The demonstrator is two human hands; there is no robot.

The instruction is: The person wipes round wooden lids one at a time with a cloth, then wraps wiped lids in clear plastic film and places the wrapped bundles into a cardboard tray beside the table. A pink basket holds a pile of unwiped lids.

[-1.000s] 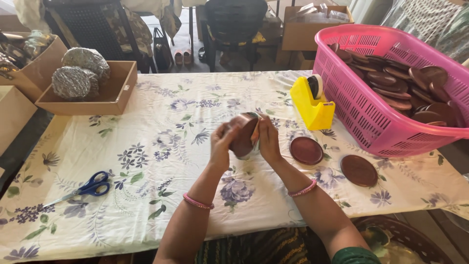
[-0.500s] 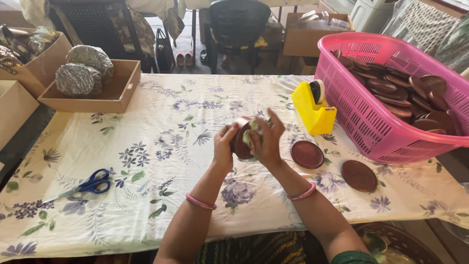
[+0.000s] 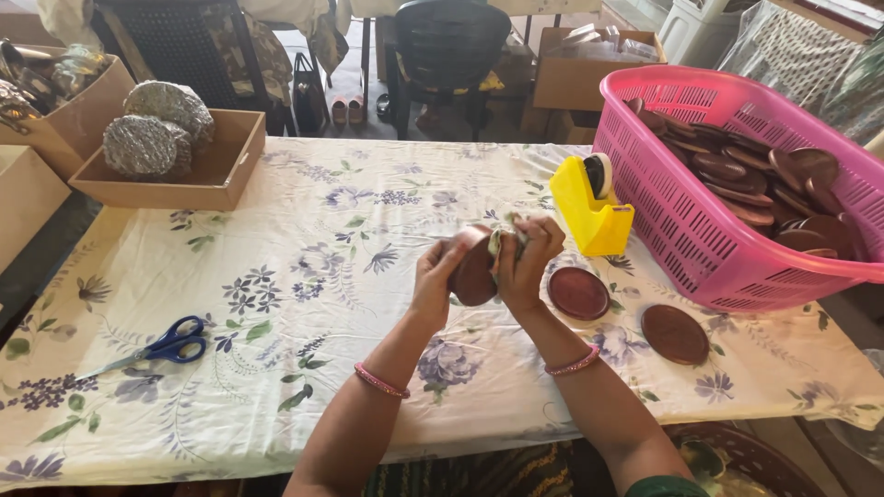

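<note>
My left hand (image 3: 433,278) holds a round brown disc (image 3: 474,272) upright above the flowered tablecloth (image 3: 304,276). My right hand (image 3: 527,260) presses a crumpled pale cloth (image 3: 502,241) against the disc's face, fingers closed on it. Two more brown discs (image 3: 578,293) (image 3: 675,333) lie flat on the cloth just right of my hands. A yellow tape dispenser (image 3: 589,204) stands behind my right hand.
A pink basket (image 3: 700,239) holding several brown discs sits at the right. A shallow cardboard tray (image 3: 216,175) with foil-wrapped rounds (image 3: 147,145) stands at the back left. Blue-handled scissors (image 3: 166,345) lie at the near left. Chairs and boxes stand beyond the table.
The disc has stayed between my hands. My right hand brought the pale cloth onto its face and shifted over it.
</note>
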